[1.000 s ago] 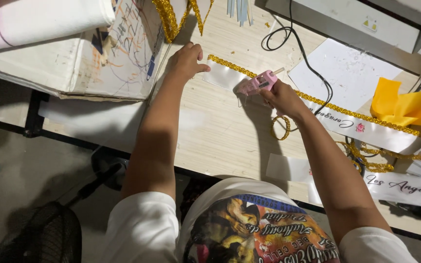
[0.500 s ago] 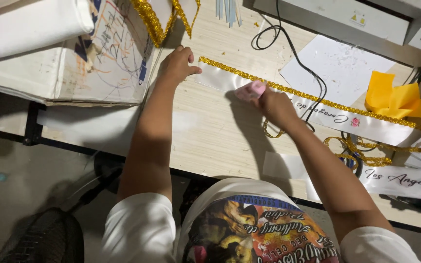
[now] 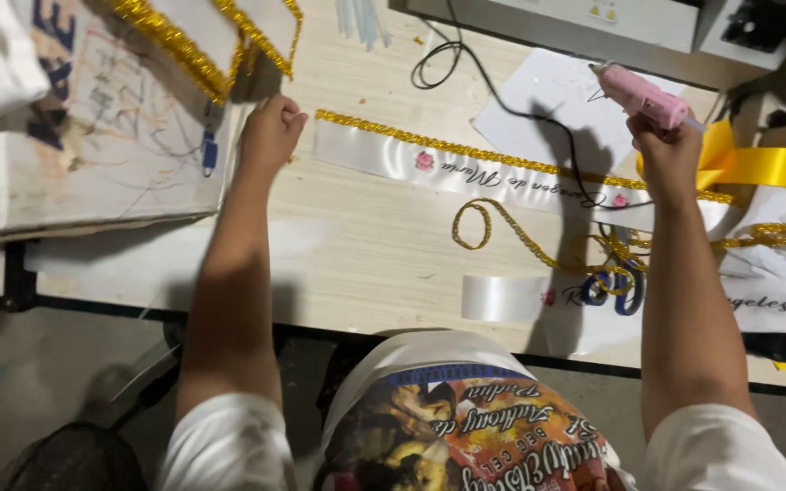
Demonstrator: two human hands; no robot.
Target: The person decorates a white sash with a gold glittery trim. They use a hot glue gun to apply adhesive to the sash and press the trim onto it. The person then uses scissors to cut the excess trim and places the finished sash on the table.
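— While the right hand (image 3: 667, 155) is raised over the far right of the surface (image 3: 375, 255), what is its grip doing?

— It is wrapped tight around the handle of a pink glue gun (image 3: 640, 94), whose body points up and to the left, above a white sheet of paper (image 3: 538, 100). A black cord (image 3: 502, 95) runs across the surface below it.

— And the left hand (image 3: 270, 135)?

— It is curled into a loose fist at the left end of the white ribbon (image 3: 393, 156), just beside it. I cannot tell whether the fingers pinch anything.

— Where does that ribbon lie?

— Flat across the middle of the surface, running from the left hand toward the right. A gold trim (image 3: 447, 145) follows its far edge, and it carries small pink flowers and dark script.

— What else is near?

— A loose gold cord (image 3: 493, 227) curls just below the ribbon. A second white ribbon (image 3: 511, 298) lies at the near edge. A yellow ribbon (image 3: 765, 165) sits beside the right hand, and more gold fringe (image 3: 179, 41) hangs over a stack of boards at the upper left.
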